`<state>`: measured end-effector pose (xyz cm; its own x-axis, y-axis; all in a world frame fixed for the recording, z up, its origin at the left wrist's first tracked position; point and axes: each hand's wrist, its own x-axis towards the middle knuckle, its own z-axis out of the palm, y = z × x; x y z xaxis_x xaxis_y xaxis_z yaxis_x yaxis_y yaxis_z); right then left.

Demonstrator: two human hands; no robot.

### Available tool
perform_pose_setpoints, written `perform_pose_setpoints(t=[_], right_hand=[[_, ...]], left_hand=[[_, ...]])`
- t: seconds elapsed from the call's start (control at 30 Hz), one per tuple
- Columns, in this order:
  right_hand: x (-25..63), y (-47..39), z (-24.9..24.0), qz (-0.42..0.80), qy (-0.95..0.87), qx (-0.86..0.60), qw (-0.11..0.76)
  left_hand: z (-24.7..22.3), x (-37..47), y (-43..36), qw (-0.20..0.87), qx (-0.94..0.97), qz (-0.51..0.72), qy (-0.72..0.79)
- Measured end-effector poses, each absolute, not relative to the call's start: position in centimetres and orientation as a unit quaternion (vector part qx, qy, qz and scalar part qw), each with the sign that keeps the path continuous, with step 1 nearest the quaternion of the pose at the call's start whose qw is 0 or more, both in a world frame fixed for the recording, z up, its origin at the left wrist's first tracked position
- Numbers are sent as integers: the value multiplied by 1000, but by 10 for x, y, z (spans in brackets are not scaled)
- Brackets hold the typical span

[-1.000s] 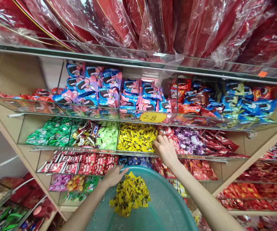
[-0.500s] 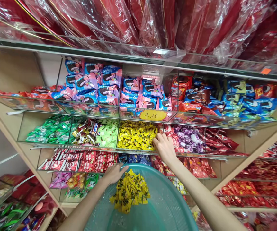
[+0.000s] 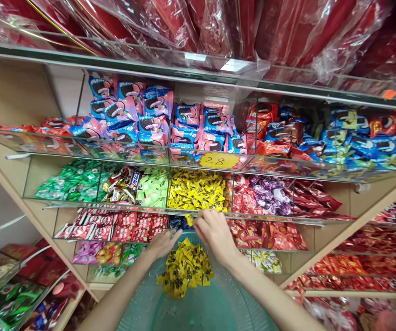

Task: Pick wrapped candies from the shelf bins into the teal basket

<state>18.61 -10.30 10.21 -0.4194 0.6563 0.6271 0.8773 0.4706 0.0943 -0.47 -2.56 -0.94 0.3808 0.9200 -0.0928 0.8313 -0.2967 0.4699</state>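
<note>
A teal plastic basket (image 3: 218,305) is below the shelves, with a heap of small yellow-wrapped candies (image 3: 186,269) inside toward its far side. At the basket's far left rim is my left hand (image 3: 161,243), curled over the edge, thumb on the near side. My right hand (image 3: 215,232) is closed, palm down, over the far rim. Yellow wrapped candies (image 3: 189,219) poke out from its fingertips. Just behind it, a shelf compartment holds more of the same yellow candies (image 3: 196,191).
Clear shelf fronts (image 3: 115,209) separate the tiers. Green-wrapped sweets (image 3: 70,181) lie left, purple-wrapped sweets (image 3: 270,195) right. Blue and pink cookie packs (image 3: 124,110) stack above, over a yellow price tag (image 3: 219,160). Red items in clear plastic (image 3: 218,32) hang over the top.
My right hand has moved from the yellow candy compartment down and left to above the basket, bringing candies along. My left hand stays at the rim. The view has shifted slightly.
</note>
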Motion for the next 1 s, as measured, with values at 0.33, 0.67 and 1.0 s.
perform_pose_setpoints(t=[0.33,0.67,1.0], right_hand=[[171,-102,20,-123,-885,-413,177],[157,-97,-32,-123,-918,-337,166],[149,-99,-55,-158,-890,-381,193]], left_hand=[[1,-3,-29,254,793,103,544],[11,2,-30,224,791,65,566],[19,5,-32,208,789,31,577]])
